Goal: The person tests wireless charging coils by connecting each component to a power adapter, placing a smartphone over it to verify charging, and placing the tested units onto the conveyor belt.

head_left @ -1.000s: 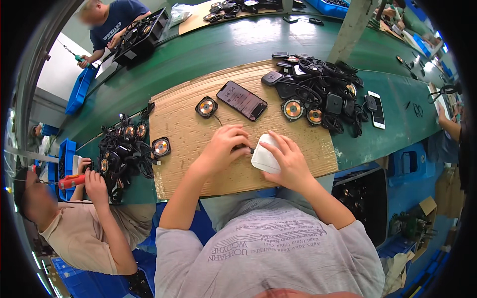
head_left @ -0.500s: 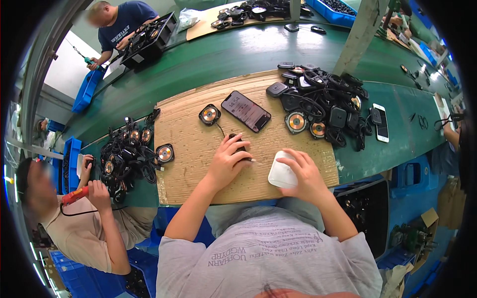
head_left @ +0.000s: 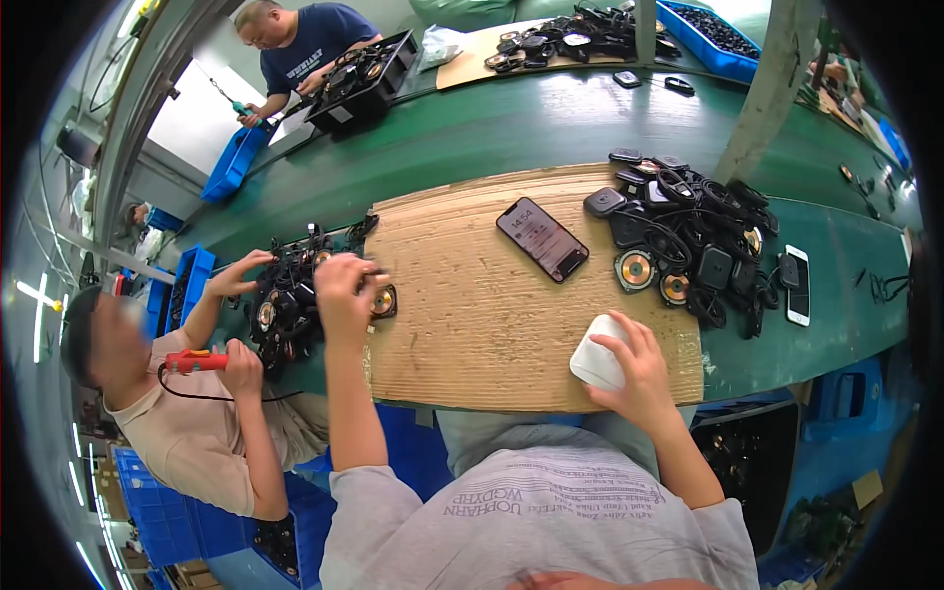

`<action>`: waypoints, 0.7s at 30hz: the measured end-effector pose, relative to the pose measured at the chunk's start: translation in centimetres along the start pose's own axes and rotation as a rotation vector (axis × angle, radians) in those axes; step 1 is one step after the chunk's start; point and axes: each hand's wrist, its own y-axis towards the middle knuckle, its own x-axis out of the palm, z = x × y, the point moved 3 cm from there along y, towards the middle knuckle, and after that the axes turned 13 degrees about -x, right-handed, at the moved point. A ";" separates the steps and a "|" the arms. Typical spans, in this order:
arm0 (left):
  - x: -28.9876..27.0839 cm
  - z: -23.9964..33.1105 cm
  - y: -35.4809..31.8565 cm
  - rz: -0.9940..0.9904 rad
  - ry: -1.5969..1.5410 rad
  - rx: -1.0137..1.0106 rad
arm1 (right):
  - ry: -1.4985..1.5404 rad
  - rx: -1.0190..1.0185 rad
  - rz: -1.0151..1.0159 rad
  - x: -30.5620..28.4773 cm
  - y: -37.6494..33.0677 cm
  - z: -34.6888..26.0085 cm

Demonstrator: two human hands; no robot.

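My right hand (head_left: 639,369) grips a white rounded casing (head_left: 597,360) at the near right of the brown cardboard mat (head_left: 472,324). My left hand (head_left: 344,290) is stretched out to the mat's left edge. Its bent, blurred fingers are at a black square part with a copper coil (head_left: 384,301), and I cannot tell whether they grip it. A dark phone (head_left: 542,238) with a lit screen lies face up at the mat's far middle. Two more round copper coils (head_left: 635,268) lie to its right.
A heap of black parts and cables (head_left: 703,236) covers the mat's right end, with a white phone (head_left: 797,285) on the green bench beyond. A person at my left holds a red tool (head_left: 197,361) beside another pile of black parts (head_left: 285,305). Another person works at a black tray (head_left: 359,84) across the bench.
My left hand has left the middle of the mat and swung left to the coil part at its edge. My right hand has stayed on the white casing.
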 end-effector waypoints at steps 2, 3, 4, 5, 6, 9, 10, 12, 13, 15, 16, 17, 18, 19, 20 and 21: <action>-2.1 -3.3 0.2 -0.043 0.296 -0.121 | -0.005 -0.005 -0.001 0.1 0.1 0.0; -2.2 -3.2 -0.1 -0.046 0.298 -0.115 | -0.003 0.001 0.004 0.2 0.1 0.0; -2.4 -3.3 -0.7 -0.076 0.292 -0.169 | 0.004 -0.004 0.002 0.3 0.1 0.1; -2.1 -3.1 -1.2 -0.113 0.276 -0.214 | -0.001 0.003 0.003 0.2 0.0 0.2; -1.7 -2.8 -1.6 -0.151 0.258 -0.259 | -0.006 0.010 0.005 0.1 -0.1 0.3; 0.4 0.1 -0.9 -0.214 0.141 -0.220 | 0.028 0.016 -0.003 0.1 0.1 0.6; 1.1 2.3 -0.5 -0.226 0.053 -0.156 | 0.001 0.050 0.004 -0.1 0.2 0.8; 2.4 6.6 -0.3 -0.243 -0.133 -0.039 | 0.009 0.007 -0.040 -0.2 0.6 0.6; 3.2 8.5 0.0 -0.243 -0.119 0.064 | -0.017 0.025 -0.036 -0.2 0.4 0.6; 5.5 12.0 0.6 -0.237 -0.127 0.187 | -0.068 -0.034 -0.032 -0.3 0.5 0.2; 6.8 13.1 0.6 -0.257 -0.129 0.291 | -0.088 -0.076 -0.030 -0.2 1.0 0.0; 8.1 14.0 0.4 -0.275 -0.128 0.395 | -0.107 -0.120 -0.029 -0.3 1.4 -0.2; 9.5 14.2 0.1 -0.260 -0.150 0.439 | -0.123 -0.123 -0.022 -0.5 1.9 -0.2; 10.8 14.1 -0.3 -0.243 -0.170 0.482 | -0.147 -0.151 -0.042 -0.9 2.4 -0.2; 11.8 14.1 -0.8 -0.235 -0.175 0.488 | -0.167 -0.176 -0.064 -1.5 2.9 -0.1; 12.4 14.0 -1.3 -0.233 -0.244 0.512 | -0.188 -0.204 -0.087 -2.2 3.6 0.0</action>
